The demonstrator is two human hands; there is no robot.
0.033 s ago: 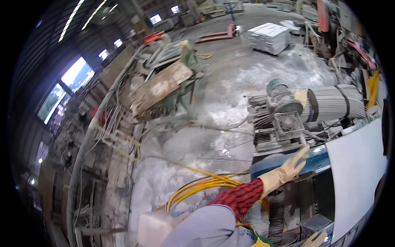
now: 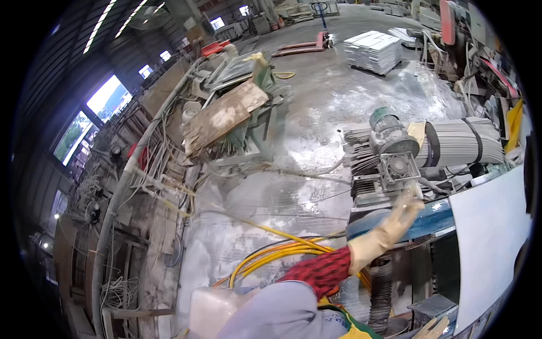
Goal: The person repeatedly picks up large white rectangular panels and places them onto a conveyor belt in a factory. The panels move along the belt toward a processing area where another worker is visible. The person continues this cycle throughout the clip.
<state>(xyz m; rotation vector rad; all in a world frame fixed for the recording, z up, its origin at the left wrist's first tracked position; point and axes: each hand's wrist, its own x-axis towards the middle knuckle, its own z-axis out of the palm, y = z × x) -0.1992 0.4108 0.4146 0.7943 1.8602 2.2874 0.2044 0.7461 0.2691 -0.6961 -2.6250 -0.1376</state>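
Note:
My left hand [image 2: 389, 229], in a cream rubber glove, reaches over the wet blue beam [image 2: 435, 217] of a machine. Its fingers are stretched forward and blurred by motion, close to the square gearbox [image 2: 398, 168] below a dusty green motor [image 2: 389, 127]. I make out nothing held in it, and cannot tell whether the fingertips touch the gearbox. At the lower right edge my right hand [image 2: 432, 329], gloved alike, shows only its outstretched fingers. It is near a grey box [image 2: 432, 308] and the large white slab [image 2: 491, 243]; the rest of it is cut off.
Yellow hoses [image 2: 282, 251] loop over the wet floor left of my arm, beside a ribbed duct [image 2: 380, 299]. Bundled grey strips [image 2: 460, 141] lie behind the beam. A stack of white slabs [image 2: 372, 51] and a red pallet jack [image 2: 305, 48] stand farther off.
My left hand's fingers, spread above the blue beam before, now blur up toward the gearbox. The left forearm has shifted slightly left. The right fingers look much the same.

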